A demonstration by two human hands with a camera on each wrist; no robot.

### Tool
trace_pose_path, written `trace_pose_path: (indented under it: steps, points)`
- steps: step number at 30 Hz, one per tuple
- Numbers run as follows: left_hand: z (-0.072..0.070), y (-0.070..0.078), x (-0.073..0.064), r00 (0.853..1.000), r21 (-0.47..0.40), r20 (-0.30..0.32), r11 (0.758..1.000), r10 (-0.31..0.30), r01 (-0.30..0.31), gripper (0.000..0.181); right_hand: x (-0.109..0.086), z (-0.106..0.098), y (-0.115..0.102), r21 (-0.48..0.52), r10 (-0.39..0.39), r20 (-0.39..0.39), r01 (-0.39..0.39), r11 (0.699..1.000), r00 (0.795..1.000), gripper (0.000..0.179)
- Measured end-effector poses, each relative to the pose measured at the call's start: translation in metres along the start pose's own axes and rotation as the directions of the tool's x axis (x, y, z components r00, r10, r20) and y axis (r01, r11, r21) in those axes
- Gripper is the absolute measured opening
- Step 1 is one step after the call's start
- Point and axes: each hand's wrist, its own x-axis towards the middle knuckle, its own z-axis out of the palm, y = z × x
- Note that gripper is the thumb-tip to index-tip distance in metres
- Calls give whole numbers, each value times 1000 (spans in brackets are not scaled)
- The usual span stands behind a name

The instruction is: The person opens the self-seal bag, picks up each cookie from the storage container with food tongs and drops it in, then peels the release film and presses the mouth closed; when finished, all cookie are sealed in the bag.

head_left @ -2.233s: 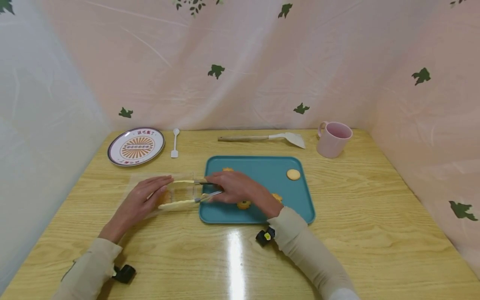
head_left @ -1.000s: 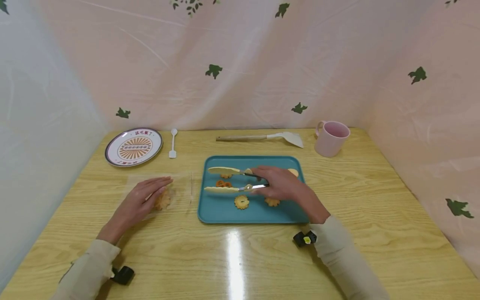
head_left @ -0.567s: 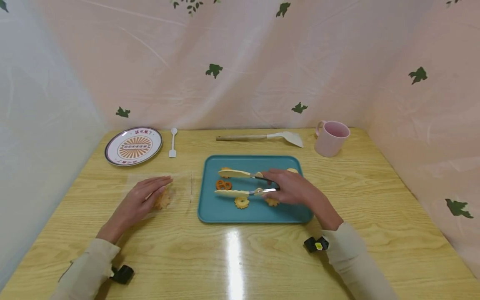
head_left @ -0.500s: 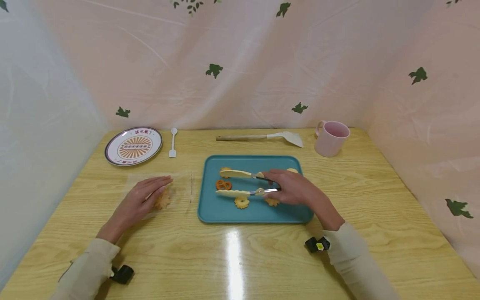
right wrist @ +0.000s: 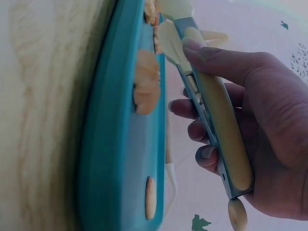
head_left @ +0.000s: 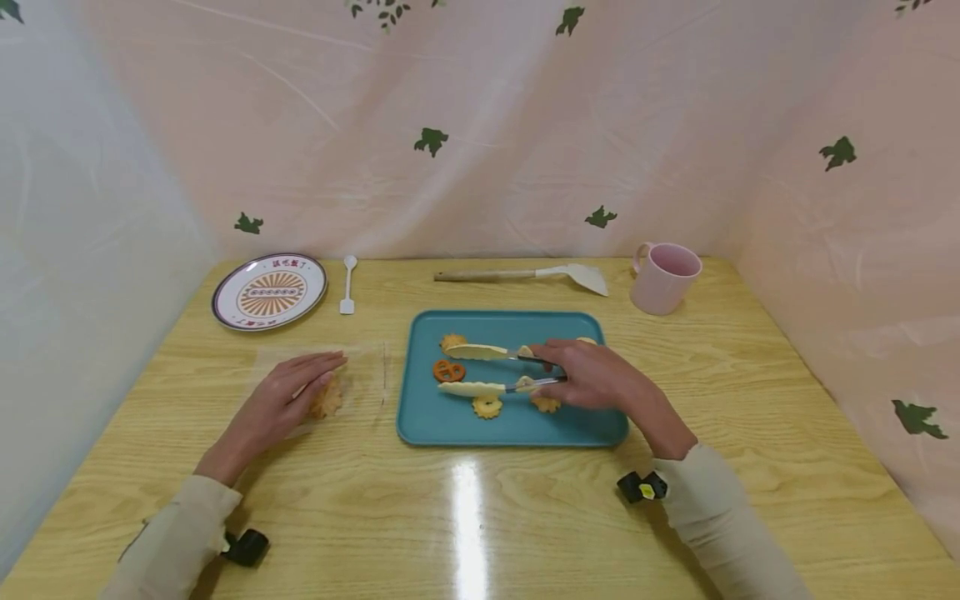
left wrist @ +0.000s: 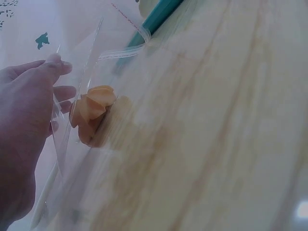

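My left hand (head_left: 281, 400) holds a clear plastic bag (head_left: 363, 379) on the table, thumb and fingers around its left part. Inside the bag lies a golden scalloped cookie (left wrist: 93, 113), partly covered by the hand from above. My right hand (head_left: 588, 373) grips a pair of tongs (head_left: 474, 389) over the teal tray (head_left: 510, 435), their cream tips spread and pointing left with nothing between them. Around the tips on the tray are a pretzel (head_left: 448, 372), a flower-shaped cookie (head_left: 453, 342) and a ring-like cookie (head_left: 487, 408). Another scalloped cookie (head_left: 546, 405) sits under the hand.
A round cracker (right wrist: 151, 197) lies at the tray's far right, mostly hidden from above. Behind the tray are a spatula (head_left: 487, 275) and a pink mug (head_left: 663, 283). A patterned plate (head_left: 272, 292) and a small white spoon (head_left: 348, 287) stand back left. Fabric walls enclose the table.
The tongs have come out of the plastic bag and moved right over the tray with my right hand, leaving the scalloped cookie in the bag. My left hand stays in place.
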Motion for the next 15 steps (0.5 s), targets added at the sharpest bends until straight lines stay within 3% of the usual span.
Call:
trace_pose_path:
  steps: [15]
  points:
    - [-1, 1, 0, 1000, 11, 11, 1000, -10, 10, 35, 5, -6, -3, -7, -3, 21, 4, 1000, 1000, 53]
